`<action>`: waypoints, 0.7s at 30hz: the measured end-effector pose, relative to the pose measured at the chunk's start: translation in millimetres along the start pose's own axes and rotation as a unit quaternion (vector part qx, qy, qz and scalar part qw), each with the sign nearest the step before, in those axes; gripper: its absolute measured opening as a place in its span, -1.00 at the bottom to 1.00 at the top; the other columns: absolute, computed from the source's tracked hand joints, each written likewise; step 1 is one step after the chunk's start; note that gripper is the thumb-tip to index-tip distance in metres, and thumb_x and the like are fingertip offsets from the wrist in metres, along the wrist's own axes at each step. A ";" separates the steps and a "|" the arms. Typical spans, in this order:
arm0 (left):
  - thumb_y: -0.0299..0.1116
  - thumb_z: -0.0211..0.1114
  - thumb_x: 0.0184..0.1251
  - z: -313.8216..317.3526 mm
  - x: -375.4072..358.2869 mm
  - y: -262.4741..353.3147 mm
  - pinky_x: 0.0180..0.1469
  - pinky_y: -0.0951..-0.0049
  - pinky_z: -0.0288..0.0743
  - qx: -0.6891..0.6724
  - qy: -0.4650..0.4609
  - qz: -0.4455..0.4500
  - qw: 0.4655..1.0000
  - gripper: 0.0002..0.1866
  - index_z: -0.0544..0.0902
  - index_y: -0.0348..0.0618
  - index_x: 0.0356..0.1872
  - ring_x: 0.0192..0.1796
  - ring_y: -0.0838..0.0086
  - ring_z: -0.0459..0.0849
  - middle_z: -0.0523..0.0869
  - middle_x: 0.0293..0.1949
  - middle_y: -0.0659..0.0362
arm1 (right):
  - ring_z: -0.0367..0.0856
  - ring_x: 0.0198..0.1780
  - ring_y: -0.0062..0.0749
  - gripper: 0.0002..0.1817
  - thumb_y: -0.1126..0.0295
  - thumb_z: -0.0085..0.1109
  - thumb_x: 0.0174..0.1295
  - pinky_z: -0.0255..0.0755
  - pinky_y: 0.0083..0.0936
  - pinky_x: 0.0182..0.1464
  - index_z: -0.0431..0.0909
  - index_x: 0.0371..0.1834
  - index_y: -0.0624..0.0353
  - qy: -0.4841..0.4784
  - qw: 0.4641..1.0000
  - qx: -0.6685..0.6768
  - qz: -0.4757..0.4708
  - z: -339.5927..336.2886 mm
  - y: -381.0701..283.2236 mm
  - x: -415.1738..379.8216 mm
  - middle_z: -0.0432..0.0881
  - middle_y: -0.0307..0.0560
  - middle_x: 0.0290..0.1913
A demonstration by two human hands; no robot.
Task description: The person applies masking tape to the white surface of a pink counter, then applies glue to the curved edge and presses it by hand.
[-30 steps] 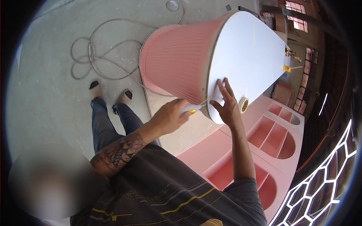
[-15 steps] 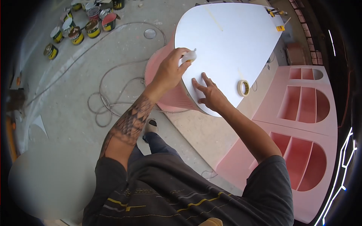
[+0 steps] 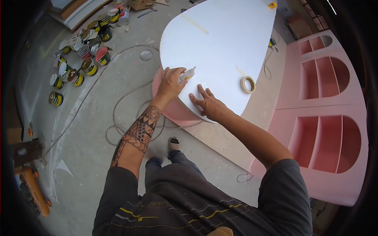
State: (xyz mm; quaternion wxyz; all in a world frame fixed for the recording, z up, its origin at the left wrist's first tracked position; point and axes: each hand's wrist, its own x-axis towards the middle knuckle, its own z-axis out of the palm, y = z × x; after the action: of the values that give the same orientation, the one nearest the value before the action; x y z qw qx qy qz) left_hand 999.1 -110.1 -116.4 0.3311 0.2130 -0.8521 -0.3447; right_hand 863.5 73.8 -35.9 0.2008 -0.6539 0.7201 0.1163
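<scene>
Workshop floor, paint cans (image 3: 80, 59) left. My left hand (image 3: 170, 83) grips a small tool (image 3: 187, 74) at white tabletop (image 3: 224, 43) edge; right hand (image 3: 206, 104) open, flat, steadying it.

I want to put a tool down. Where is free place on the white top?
The white teardrop-shaped tabletop is bare between the strip of tan tape and the roll of masking tape. The near edge is crowded: the left hand grips a small white tool, the right hand lies flat.
</scene>
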 end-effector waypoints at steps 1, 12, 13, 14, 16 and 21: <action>-0.38 0.53 0.39 -3.3 0.5 3.4 0.50 -0.20 0.38 -0.006 -0.007 0.010 1.000 -0.53 0.63 -0.17 0.28 0.20 0.01 0.72 0.82 0.12 -0.02 | 0.29 0.67 0.54 0.11 0.52 0.60 0.14 0.75 -0.04 0.37 0.26 0.79 -0.32 0.004 1.000 0.003 0.013 -1.5 -0.7 -0.2 -0.03 0.38 0.82; -0.43 0.52 0.37 -27.8 -0.4 137.4 0.19 0.14 0.64 -0.165 0.009 0.130 0.978 -0.58 0.67 -0.25 0.21 0.09 0.13 0.76 0.76 0.03 -0.03 | 0.39 0.62 0.40 -0.35 0.12 0.17 0.58 0.68 -0.01 0.37 0.35 0.73 -0.36 0.025 0.998 0.058 -0.023 21.7 11.7 7.7 0.27 0.21 0.75; -0.45 0.48 0.41 -13.1 17.5 156.7 0.15 0.17 0.66 -0.168 -0.074 0.135 0.974 -0.64 0.69 -0.22 0.18 0.05 0.09 0.76 0.77 -0.04 -0.01 | 0.32 0.68 0.36 -0.41 0.22 0.05 0.60 0.45 0.12 0.56 0.40 0.68 -0.22 0.250 0.929 0.254 -0.101 111.9 32.6 55.7 0.15 0.39 0.77; -0.46 0.48 0.41 13.1 34.1 166.9 0.18 0.13 0.65 -0.193 -0.142 0.143 0.960 -0.62 0.68 -0.20 0.21 0.10 0.05 0.75 0.76 0.03 -0.02 | 0.35 0.64 0.32 -0.36 0.10 0.06 0.60 0.40 0.07 0.57 0.32 0.73 -0.23 0.278 0.955 0.046 -0.090 98.0 30.1 36.1 0.24 0.21 0.76; -0.46 0.45 0.43 77.3 65.1 167.5 0.31 0.09 0.64 -0.116 -0.264 0.147 0.946 -0.60 0.68 -0.17 0.26 0.32 0.06 0.67 0.68 0.26 -0.03 | 0.38 0.61 0.28 -0.30 -0.03 0.06 0.60 0.34 0.02 0.59 0.23 0.77 -0.24 0.298 0.937 -0.168 -0.075 87.3 27.3 15.0 0.33 0.03 0.74; -0.50 0.42 0.42 200.4 102.8 146.6 0.37 0.02 0.62 0.101 -0.279 0.256 0.920 -0.63 0.71 -0.15 0.22 0.45 0.04 0.56 0.68 0.25 0.01 | 0.16 0.75 0.34 -0.22 -0.23 -0.12 0.61 0.09 0.25 0.71 0.16 0.81 -0.20 0.107 0.991 -0.082 -0.029 82.8 14.3 32.1 0.06 0.27 0.83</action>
State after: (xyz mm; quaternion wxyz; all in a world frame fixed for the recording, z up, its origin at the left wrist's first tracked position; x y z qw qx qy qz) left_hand 765.9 17.0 -75.6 0.1336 -0.0850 -0.9657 -0.2058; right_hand 858.7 82.4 -125.4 0.0722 -0.6974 0.7063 0.0984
